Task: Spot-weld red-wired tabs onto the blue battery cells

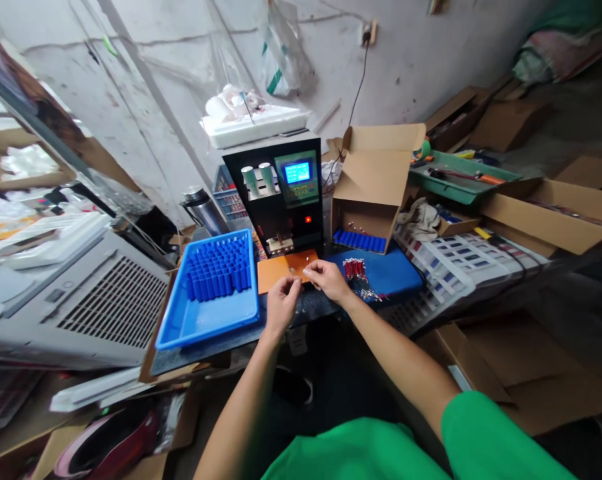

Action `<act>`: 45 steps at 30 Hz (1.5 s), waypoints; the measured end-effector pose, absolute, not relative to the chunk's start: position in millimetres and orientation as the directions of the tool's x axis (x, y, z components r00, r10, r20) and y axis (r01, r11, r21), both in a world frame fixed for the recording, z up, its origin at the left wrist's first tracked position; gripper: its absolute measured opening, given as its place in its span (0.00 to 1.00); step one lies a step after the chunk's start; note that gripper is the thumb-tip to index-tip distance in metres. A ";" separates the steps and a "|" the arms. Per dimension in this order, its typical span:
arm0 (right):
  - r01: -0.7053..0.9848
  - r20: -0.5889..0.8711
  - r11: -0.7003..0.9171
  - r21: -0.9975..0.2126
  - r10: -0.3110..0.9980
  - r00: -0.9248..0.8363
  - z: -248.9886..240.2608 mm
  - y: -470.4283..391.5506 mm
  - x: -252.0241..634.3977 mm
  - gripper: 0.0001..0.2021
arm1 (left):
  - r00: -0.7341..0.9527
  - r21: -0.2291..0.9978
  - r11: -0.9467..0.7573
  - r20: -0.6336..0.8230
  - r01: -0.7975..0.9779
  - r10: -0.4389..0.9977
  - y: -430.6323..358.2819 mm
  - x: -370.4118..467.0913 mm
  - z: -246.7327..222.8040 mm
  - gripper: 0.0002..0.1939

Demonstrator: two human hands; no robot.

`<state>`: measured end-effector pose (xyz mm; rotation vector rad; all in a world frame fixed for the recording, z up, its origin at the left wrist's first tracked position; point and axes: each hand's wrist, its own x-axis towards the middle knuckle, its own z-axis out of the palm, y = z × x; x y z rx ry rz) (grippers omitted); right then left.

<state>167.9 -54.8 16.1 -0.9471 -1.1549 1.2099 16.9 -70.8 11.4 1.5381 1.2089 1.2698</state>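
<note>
My left hand (283,303) is closed in a pinch over the front edge of an orange board (271,272); whatever it holds is too small to make out. My right hand (327,279) pinches at the board's right part, and a thin small piece with a pale tip stands up at its fingertips, its kind unclear. Just beyond both hands is a black machine (293,235) with a lit blue screen (297,172) and a red light. Right of my right hand, a bundle of red leads (354,269) with bare metallic ends lies on a blue surface (395,273).
At the left, a blue tray (181,337) holds many upright blue cylindrical cells (218,270). An open cardboard box (373,177) with a row of blue cells (359,240) stands to the right. A metal flask (205,210) is behind the tray; a green tray (461,177) lies farther right.
</note>
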 end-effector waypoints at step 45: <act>-0.188 0.145 0.162 -0.969 0.985 0.097 -21.4 -8.2 144.6 0.14 | -0.035 0.706 -0.254 0.367 0.662 0.929 -26.4 -49.7 23.8 0.15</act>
